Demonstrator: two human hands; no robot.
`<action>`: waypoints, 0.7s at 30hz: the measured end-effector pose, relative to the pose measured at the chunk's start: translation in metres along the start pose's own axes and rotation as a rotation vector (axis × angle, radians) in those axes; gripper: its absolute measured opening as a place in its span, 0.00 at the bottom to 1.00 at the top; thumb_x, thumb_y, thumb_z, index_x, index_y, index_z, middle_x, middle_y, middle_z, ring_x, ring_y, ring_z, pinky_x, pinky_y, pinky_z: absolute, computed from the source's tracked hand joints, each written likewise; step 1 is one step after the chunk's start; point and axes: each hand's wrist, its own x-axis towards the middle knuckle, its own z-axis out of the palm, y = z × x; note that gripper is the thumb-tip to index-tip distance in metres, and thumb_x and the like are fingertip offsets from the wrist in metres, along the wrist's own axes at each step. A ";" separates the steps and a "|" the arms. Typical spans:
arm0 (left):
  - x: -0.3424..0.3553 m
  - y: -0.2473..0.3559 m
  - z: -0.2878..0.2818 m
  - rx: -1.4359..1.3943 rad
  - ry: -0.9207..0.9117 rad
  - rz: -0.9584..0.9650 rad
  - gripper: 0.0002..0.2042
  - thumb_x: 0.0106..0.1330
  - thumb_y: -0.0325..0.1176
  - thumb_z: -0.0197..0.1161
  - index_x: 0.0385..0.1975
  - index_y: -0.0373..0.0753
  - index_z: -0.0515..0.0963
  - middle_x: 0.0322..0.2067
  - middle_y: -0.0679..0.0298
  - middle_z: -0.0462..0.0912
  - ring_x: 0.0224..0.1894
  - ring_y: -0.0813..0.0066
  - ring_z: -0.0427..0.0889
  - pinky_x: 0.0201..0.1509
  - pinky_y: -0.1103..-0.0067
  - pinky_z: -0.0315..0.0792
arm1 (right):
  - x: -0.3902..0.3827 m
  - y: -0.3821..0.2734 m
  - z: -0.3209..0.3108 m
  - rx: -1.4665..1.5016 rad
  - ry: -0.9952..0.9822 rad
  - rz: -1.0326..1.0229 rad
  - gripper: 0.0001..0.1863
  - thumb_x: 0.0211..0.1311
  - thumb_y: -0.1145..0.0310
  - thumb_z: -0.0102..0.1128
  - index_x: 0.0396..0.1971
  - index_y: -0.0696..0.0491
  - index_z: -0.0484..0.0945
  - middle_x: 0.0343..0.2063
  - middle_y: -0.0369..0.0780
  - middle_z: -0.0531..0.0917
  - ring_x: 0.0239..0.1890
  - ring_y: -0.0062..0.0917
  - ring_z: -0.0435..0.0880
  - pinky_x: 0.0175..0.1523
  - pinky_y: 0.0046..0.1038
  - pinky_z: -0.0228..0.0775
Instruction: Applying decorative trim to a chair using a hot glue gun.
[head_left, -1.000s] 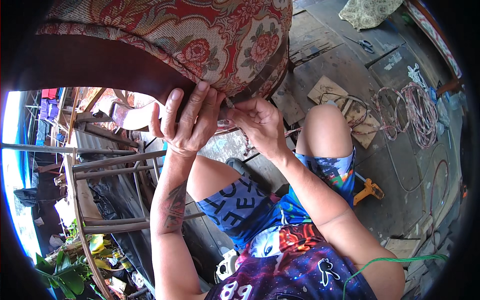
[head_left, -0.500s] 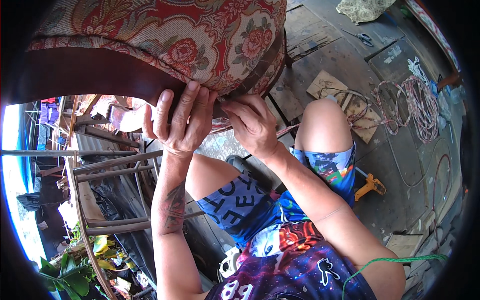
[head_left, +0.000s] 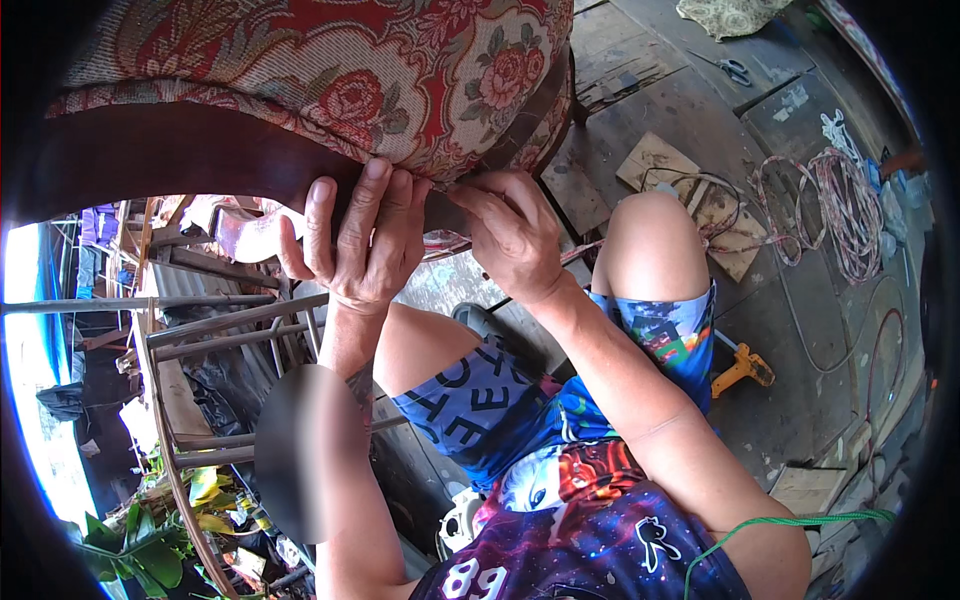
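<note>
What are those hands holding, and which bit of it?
The right hand seems to pinch the red flowered woven fabric by its lower edge, though the exact spot is hidden. The left hand touches the curved dark brown frame.

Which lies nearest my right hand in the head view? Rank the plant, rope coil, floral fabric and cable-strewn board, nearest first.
1. Floral fabric: up and left, its lower edge at the right hand.
2. Board: to the right.
3. Rope coil: farther right.
4. Plant: far lower left.
</note>
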 end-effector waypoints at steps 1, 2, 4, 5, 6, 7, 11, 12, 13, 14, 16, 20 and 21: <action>-0.001 0.000 0.000 -0.002 0.010 -0.006 0.13 0.58 0.45 0.77 0.41 0.56 0.86 0.52 0.76 0.85 0.67 0.62 0.69 0.77 0.61 0.46 | 0.000 0.000 0.001 -0.002 0.016 -0.023 0.20 0.45 0.87 0.64 0.40 0.54 0.85 0.35 0.39 0.81 0.36 0.34 0.83 0.40 0.32 0.78; -0.002 0.000 0.000 -0.003 0.009 -0.006 0.13 0.58 0.45 0.77 0.41 0.56 0.86 0.52 0.76 0.85 0.67 0.62 0.69 0.77 0.61 0.46 | 0.000 0.001 0.002 -0.003 0.016 -0.022 0.20 0.45 0.87 0.64 0.40 0.54 0.85 0.35 0.39 0.81 0.36 0.34 0.83 0.40 0.32 0.78; -0.004 0.000 0.001 -0.026 0.000 -0.020 0.14 0.57 0.45 0.77 0.42 0.56 0.86 0.53 0.75 0.85 0.68 0.59 0.69 0.77 0.60 0.45 | 0.000 0.002 0.003 -0.018 0.013 -0.043 0.20 0.44 0.84 0.64 0.40 0.52 0.81 0.34 0.38 0.79 0.37 0.34 0.80 0.45 0.35 0.76; -0.004 0.000 0.000 -0.025 -0.001 -0.020 0.14 0.57 0.45 0.77 0.42 0.56 0.86 0.53 0.75 0.85 0.68 0.59 0.69 0.77 0.60 0.45 | -0.001 0.002 0.003 -0.018 0.013 -0.043 0.20 0.44 0.84 0.64 0.40 0.52 0.81 0.34 0.38 0.79 0.37 0.34 0.80 0.45 0.35 0.76; -0.004 0.001 0.000 -0.013 -0.006 -0.009 0.15 0.57 0.44 0.77 0.44 0.56 0.86 0.54 0.74 0.84 0.68 0.58 0.68 0.77 0.59 0.44 | -0.001 0.003 0.003 -0.021 0.007 -0.050 0.20 0.44 0.84 0.64 0.40 0.52 0.81 0.35 0.38 0.78 0.37 0.35 0.80 0.45 0.35 0.76; -0.003 0.002 -0.001 0.000 -0.010 0.002 0.16 0.57 0.44 0.78 0.45 0.56 0.86 0.54 0.74 0.84 0.69 0.57 0.68 0.78 0.58 0.44 | -0.001 0.003 0.003 -0.025 0.001 -0.058 0.21 0.44 0.84 0.63 0.41 0.52 0.81 0.35 0.38 0.78 0.37 0.35 0.80 0.45 0.35 0.76; -0.011 -0.001 0.004 -0.040 0.006 -0.042 0.16 0.57 0.44 0.77 0.45 0.58 0.86 0.56 0.79 0.84 0.68 0.61 0.71 0.79 0.55 0.41 | -0.005 0.000 0.007 -0.021 -0.013 -0.037 0.21 0.44 0.84 0.63 0.42 0.53 0.81 0.36 0.38 0.78 0.38 0.35 0.80 0.45 0.35 0.76; -0.011 0.000 0.004 -0.038 0.000 -0.040 0.15 0.57 0.44 0.77 0.45 0.58 0.86 0.56 0.79 0.83 0.68 0.61 0.70 0.79 0.55 0.40 | -0.008 0.000 0.007 -0.003 -0.016 -0.028 0.22 0.44 0.84 0.63 0.43 0.53 0.81 0.36 0.39 0.78 0.38 0.35 0.80 0.45 0.35 0.76; -0.010 0.000 0.005 -0.035 -0.005 -0.038 0.15 0.58 0.44 0.77 0.45 0.58 0.86 0.56 0.79 0.83 0.68 0.60 0.70 0.79 0.54 0.40 | -0.010 0.000 0.008 0.014 -0.017 -0.019 0.23 0.44 0.84 0.63 0.44 0.53 0.81 0.37 0.39 0.78 0.39 0.36 0.80 0.45 0.36 0.76; -0.010 0.000 0.004 -0.039 -0.006 -0.036 0.15 0.58 0.44 0.77 0.45 0.58 0.86 0.56 0.79 0.83 0.68 0.60 0.70 0.79 0.54 0.40 | -0.011 -0.002 0.009 0.012 -0.015 -0.015 0.23 0.44 0.84 0.63 0.44 0.53 0.81 0.37 0.39 0.78 0.39 0.36 0.80 0.45 0.36 0.76; -0.009 0.000 0.002 -0.030 -0.014 -0.036 0.15 0.58 0.44 0.77 0.46 0.58 0.86 0.57 0.79 0.83 0.69 0.60 0.70 0.79 0.54 0.39 | -0.012 -0.006 0.009 0.035 -0.022 -0.017 0.23 0.44 0.84 0.62 0.45 0.54 0.81 0.38 0.40 0.78 0.39 0.37 0.80 0.45 0.36 0.76; -0.007 -0.002 -0.001 -0.032 -0.024 -0.032 0.16 0.58 0.47 0.75 0.46 0.58 0.85 0.56 0.77 0.83 0.70 0.59 0.68 0.79 0.53 0.39 | -0.014 -0.015 0.008 0.048 -0.043 -0.026 0.23 0.45 0.83 0.61 0.46 0.56 0.80 0.39 0.41 0.78 0.39 0.37 0.80 0.47 0.36 0.76; -0.008 0.001 -0.001 -0.053 -0.020 -0.053 0.16 0.57 0.50 0.76 0.44 0.57 0.86 0.55 0.76 0.84 0.70 0.59 0.67 0.79 0.52 0.37 | -0.015 -0.016 0.008 0.041 -0.047 -0.024 0.23 0.45 0.83 0.61 0.46 0.56 0.80 0.39 0.41 0.78 0.39 0.37 0.80 0.47 0.36 0.76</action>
